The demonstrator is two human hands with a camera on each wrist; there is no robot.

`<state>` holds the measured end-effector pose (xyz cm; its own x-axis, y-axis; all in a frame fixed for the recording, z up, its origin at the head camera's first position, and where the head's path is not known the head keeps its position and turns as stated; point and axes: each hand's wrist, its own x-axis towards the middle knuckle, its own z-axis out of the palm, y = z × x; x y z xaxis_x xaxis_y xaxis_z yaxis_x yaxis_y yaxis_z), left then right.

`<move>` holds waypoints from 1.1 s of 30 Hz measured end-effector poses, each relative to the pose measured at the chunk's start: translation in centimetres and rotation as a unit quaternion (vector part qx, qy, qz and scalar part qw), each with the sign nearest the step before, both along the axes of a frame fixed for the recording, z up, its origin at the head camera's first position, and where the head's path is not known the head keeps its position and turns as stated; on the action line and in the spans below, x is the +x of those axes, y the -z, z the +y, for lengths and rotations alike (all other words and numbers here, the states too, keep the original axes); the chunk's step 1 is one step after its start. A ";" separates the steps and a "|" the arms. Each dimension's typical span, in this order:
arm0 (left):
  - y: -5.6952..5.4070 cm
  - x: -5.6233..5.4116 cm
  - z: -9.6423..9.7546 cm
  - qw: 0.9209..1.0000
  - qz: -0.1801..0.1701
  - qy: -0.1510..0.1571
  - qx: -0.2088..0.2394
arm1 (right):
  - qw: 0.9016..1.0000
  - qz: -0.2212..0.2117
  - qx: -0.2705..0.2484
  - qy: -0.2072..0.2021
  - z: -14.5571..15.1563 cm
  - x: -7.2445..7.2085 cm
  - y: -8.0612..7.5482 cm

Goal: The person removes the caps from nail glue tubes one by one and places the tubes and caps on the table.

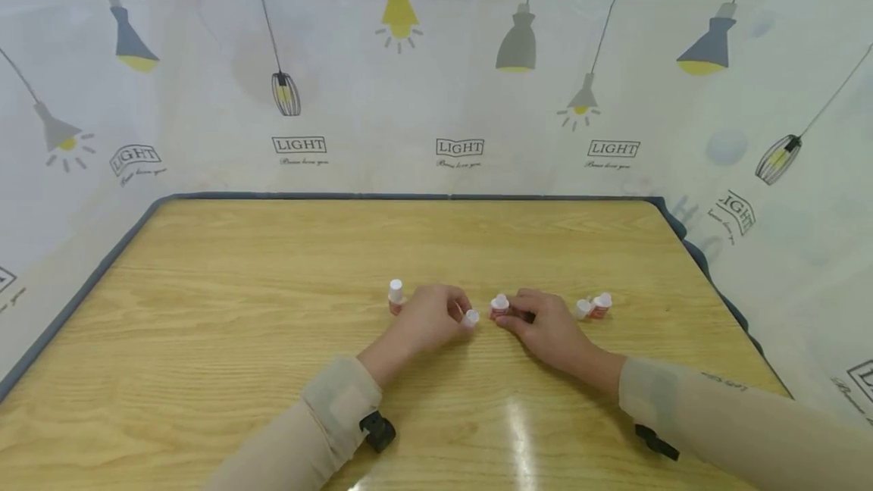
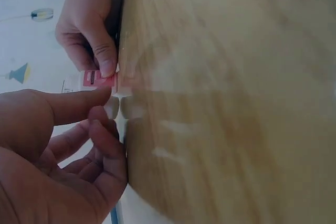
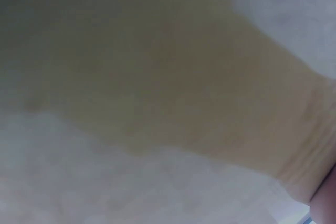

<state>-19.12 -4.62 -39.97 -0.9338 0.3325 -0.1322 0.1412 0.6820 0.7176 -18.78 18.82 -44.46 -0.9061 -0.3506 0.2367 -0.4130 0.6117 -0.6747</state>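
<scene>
In the head view my left hand pinches a small white cap low over the table. Just right of it, my right hand grips a little white bottle with a red label, standing upright, its narrow white top uncovered. The left wrist view shows the cap at the left fingertips, close beside the bottle's red label, which the right thumb and fingers hold. A blurred sleeve fills most of the right wrist view, so the right hand's work is hidden there.
Left of my left hand stands a similar bottle with a tall white cap on, partly behind the hand. Right of my right hand, a loose white cap sits beside another uncapped bottle. The wooden table meets a lamp-printed backdrop.
</scene>
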 end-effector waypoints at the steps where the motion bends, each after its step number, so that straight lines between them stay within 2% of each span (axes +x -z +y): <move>1: 0.0 0.1 0.1 1.000 -0.003 0.001 -0.008 | 1.000 0.000 0.001 0.001 0.0 0.0 0.0; 10: 0.0 0.2 0.6 0.998 -0.003 -0.027 -0.049 | 1.000 -0.008 -0.002 0.003 0.1 0.1 -0.2; 17: -0.1 0.1 1.1 0.997 0.002 -0.036 -0.068 | 1.000 -0.005 0.003 0.004 0.1 0.1 -0.1; 20: -0.1 0.1 1.1 0.998 -0.002 -0.032 -0.061 | 1.000 -0.004 0.005 0.004 0.0 0.0 -0.1; 26: 0.0 0.0 0.9 0.999 -0.036 -0.021 -0.030 | 1.000 -0.003 0.004 0.004 0.1 0.0 0.1; 33: 0.1 -0.1 0.9 0.998 -0.050 -0.026 -0.022 | 1.000 -0.002 0.004 0.004 0.1 0.0 0.0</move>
<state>-19.20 -3.73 -40.05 -0.9308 0.2761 -0.2394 0.0337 0.7171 0.6961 -18.79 18.90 -44.48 -0.9100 -0.3449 0.2299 -0.4049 0.6207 -0.6714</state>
